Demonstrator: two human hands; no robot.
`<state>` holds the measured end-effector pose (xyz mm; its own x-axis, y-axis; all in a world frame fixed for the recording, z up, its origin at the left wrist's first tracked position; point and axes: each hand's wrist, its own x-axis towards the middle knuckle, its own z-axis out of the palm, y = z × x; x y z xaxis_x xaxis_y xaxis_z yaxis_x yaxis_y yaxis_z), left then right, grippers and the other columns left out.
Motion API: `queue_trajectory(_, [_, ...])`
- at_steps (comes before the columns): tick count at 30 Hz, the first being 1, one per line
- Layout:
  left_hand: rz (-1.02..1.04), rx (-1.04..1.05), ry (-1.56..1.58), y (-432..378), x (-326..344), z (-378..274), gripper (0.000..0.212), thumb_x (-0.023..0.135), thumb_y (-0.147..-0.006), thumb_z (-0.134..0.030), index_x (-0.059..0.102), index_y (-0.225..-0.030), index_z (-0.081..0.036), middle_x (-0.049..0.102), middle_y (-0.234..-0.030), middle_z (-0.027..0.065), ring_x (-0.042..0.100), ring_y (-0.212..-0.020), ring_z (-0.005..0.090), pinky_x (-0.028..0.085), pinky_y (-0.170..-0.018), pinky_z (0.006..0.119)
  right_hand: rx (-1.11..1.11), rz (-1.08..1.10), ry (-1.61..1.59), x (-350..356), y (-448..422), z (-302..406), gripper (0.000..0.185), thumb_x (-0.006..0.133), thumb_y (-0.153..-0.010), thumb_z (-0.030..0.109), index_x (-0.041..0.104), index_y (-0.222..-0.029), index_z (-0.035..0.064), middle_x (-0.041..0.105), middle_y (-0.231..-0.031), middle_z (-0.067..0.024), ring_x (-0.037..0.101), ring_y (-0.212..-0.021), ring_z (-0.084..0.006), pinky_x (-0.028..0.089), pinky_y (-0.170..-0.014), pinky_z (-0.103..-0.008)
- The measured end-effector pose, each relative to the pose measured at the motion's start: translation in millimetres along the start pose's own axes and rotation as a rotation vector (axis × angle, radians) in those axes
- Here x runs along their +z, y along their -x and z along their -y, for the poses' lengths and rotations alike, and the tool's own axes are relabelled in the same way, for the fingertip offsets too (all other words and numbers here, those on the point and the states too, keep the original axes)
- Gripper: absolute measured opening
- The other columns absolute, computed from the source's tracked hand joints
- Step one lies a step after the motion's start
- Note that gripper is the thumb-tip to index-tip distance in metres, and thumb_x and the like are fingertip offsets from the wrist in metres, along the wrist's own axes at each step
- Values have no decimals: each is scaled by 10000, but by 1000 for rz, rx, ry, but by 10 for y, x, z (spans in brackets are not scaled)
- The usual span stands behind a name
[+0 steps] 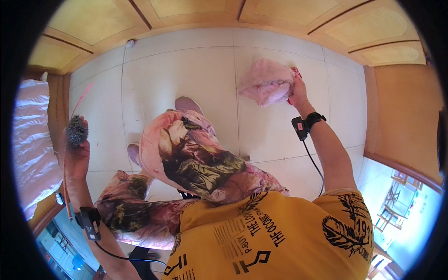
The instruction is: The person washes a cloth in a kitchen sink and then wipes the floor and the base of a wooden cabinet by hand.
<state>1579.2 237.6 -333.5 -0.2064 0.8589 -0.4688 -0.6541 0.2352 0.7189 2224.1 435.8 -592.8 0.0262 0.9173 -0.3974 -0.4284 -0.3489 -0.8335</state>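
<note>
At the left, my left hand (78,159) is closed on a dark grey, fuzzy clump (77,131) that looks like a steel-wool scourer. A thin pink-and-brown stick or strip (81,99) runs beside that hand and down along the forearm; whether the fingers hold it cannot be told. My right hand (299,92) reaches out over the floor and grips a pink, fluffy plush article (267,78), slightly blurred. Small red, patterned bits (295,71) show at its edge against the fingers.
Wooden cabinet doors (196,8) line the far side, and a wooden panel (402,115) stands at the right. White tiles (182,66) cover the floor. A ruffled pink cloth (35,140) hangs at the left. A small white object (130,43) lies by the cabinets.
</note>
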Motion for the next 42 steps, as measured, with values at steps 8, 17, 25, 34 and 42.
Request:
queue_trajectory(8, [79,-18,-7,-9,-94,-136,474,503,-919,-173,365,-1337,2,399,-1380,165,390,-1280,228,504,-728,288,318,-53,-210,-648,916,295,390,353,-961,243,456,-1240,-8,521,-1251,-167,511,-1149,-277,407,-998,-412])
queue_trajectory(17, [-83,-15,-44,21,-267,17,397,447,-950,-203,420,-1278,18,507,-1274,147,495,-1177,223,538,-657,233,376,-474,887,-1995,1435,-1095,812,634,-740,518,331,-1379,120,436,-1332,-158,464,-1140,-386,462,-754,-576])
queue_trajectory(25, [-209,33,-160,113,7,79,422,473,-939,-203,408,-1296,14,513,-1263,165,528,-1139,239,553,-682,246,527,-664,1277,268,743,-1357,1073,589,-648,721,234,-1419,66,79,-1446,-320,118,-1337,-485,191,-1056,-567])
queue_trajectory(34, [-393,27,37,76,222,-6,500,504,-926,-214,347,-1355,-12,473,-1313,154,573,-1076,224,542,-831,289,-393,-197,1844,2394,-733,-2280,476,521,-824,311,473,-1203,27,427,-1232,-212,403,-1166,-406,355,-952,-502])
queue_trajectory(42, [-462,66,64,-84,354,-108,474,477,-939,-227,358,-1349,-21,460,-1326,157,591,-1042,240,564,-782,312,-4,1194,863,4051,-98,-2843,258,549,-790,55,646,-1030,57,633,-1008,-101,606,-924,-228,475,-819,-333])
